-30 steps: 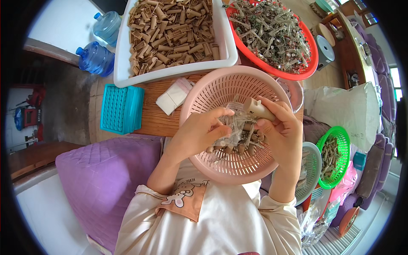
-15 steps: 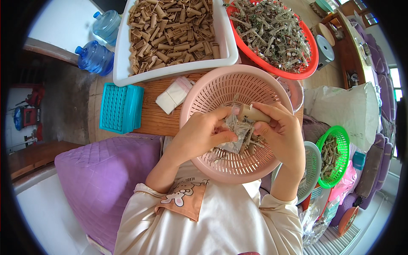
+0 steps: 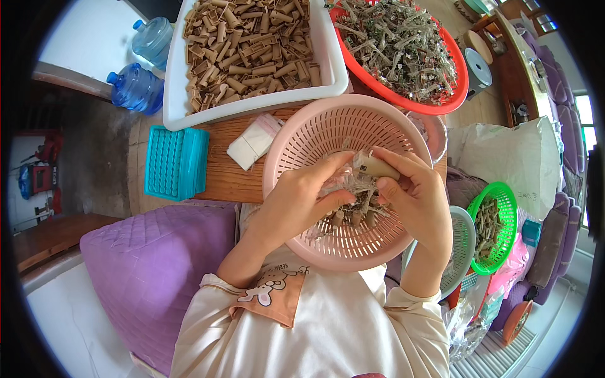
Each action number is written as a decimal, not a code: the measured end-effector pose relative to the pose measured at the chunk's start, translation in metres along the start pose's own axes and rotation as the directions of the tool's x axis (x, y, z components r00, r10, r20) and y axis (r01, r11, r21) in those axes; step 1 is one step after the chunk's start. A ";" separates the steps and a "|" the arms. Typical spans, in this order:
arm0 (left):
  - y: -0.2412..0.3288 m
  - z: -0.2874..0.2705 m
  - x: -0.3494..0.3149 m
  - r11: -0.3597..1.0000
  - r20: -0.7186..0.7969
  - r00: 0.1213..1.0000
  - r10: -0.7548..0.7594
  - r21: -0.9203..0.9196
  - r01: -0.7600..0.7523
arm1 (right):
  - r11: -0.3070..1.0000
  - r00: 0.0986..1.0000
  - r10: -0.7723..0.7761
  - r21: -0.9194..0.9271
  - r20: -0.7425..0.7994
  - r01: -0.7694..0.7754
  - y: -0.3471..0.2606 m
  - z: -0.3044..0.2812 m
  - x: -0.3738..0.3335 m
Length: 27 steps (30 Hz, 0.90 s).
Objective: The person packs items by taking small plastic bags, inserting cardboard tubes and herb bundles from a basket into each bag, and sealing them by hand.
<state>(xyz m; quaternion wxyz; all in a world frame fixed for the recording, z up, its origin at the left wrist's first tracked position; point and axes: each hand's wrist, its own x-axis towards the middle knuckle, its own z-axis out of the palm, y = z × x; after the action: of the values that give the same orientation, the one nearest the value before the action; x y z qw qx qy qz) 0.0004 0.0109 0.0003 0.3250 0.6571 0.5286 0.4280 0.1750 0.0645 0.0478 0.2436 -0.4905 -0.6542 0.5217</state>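
View from the head, both hands above a pink perforated basket (image 3: 353,112). The right hand (image 3: 414,196) is closed around a tan tube (image 3: 379,166), its thumb on the near side and its fingers over the far side. The tube lies over the basket's interior, its long axis running roughly left to right and dipping slightly toward the right palm. Its free end points left, toward the left hand (image 3: 301,194), whose fingertips lie just beside it; whether they touch cannot be told. The right hand, enclosing the tube, is the nearer. The left hand is half curled, thumb and index finger parted, with clear plastic (image 3: 334,183) between them; how firmly this is gripped cannot be made out. Below, further tan pieces (image 3: 355,218) lie in the basket. Beyond it, a white tray (image 3: 258,103) holds tan pieces.
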 end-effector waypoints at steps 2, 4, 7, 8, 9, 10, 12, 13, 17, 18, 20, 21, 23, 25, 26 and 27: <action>0.000 0.002 0.001 0.998 -0.020 1.000 0.003 -0.064 -0.004 | 0.999 1.000 0.006 -0.052 -0.005 -0.006 -0.004 -0.001 -0.001; -0.003 0.006 -0.002 0.995 -0.038 0.999 -0.026 -0.099 0.022 | 1.000 1.000 -0.004 -0.007 -0.021 0.004 -0.003 0.000 -0.002; -0.001 0.006 -0.005 0.933 0.021 0.975 -0.223 -0.284 0.219 | 0.994 0.996 -0.048 0.094 -0.074 0.055 -0.008 0.002 -0.004; -0.001 0.006 -0.006 0.826 0.122 0.922 -0.368 -0.412 0.384 | 0.984 0.990 -0.080 0.149 -0.113 0.097 -0.009 0.003 -0.005; -0.001 0.005 -0.006 0.827 0.121 0.922 -0.367 -0.412 0.383 | 0.984 0.990 -0.081 0.149 -0.113 0.097 -0.010 0.003 -0.006; -0.002 0.004 -0.007 0.782 0.134 0.926 -0.352 -0.501 0.370 | 0.979 0.984 -0.104 0.160 -0.147 0.127 -0.010 0.003 -0.007; -0.002 0.003 -0.007 0.730 0.144 0.931 -0.335 -0.585 0.353 | 0.973 0.975 -0.127 0.170 -0.181 0.159 -0.011 0.003 -0.009; -0.001 0.002 -0.008 0.700 0.144 0.933 -0.331 -0.626 0.345 | 0.974 0.969 -0.148 0.139 -0.200 0.178 -0.011 0.004 -0.010; 0.001 0.001 -0.009 0.700 0.116 0.941 -0.319 -0.640 0.316 | 0.980 0.967 -0.167 0.078 -0.194 0.185 -0.012 0.004 -0.010; 0.002 0.001 -0.010 0.701 0.116 0.941 -0.318 -0.640 0.316 | 0.980 0.966 -0.167 0.077 -0.195 0.185 -0.011 0.005 -0.010; 0.004 0.000 -0.010 0.776 0.072 0.952 -0.298 -0.562 0.286 | 0.954 0.961 -0.149 0.222 -0.233 0.202 -0.009 0.007 -0.010; 0.005 0.000 -0.011 0.776 0.073 0.952 -0.297 -0.562 0.285 | 0.954 0.961 -0.150 0.222 -0.234 0.203 -0.009 0.007 -0.011; 0.006 0.001 -0.011 0.849 0.011 0.963 -0.269 -0.470 0.243 | 0.960 0.971 -0.122 0.225 -0.203 0.168 -0.009 0.007 -0.011; 0.010 0.002 -0.013 0.936 -0.075 0.979 -0.188 -0.317 0.155 | 0.968 0.980 -0.101 0.211 -0.169 0.136 -0.010 0.008 -0.011; 0.012 0.002 -0.013 0.987 -0.146 0.985 -0.092 -0.147 0.070 | 0.975 0.988 -0.079 0.196 -0.135 0.105 -0.011 0.009 -0.011; 0.013 0.002 -0.012 0.987 -0.146 0.985 -0.091 -0.148 0.069 | 0.975 0.988 -0.079 0.195 -0.136 0.105 -0.011 0.009 -0.011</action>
<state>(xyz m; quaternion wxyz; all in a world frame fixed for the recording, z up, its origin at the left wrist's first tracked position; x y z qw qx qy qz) 0.0072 -0.0035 0.0084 0.3468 0.5758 0.5460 0.5001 0.1682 0.0507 0.0569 0.3570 -0.4648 -0.6032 0.5410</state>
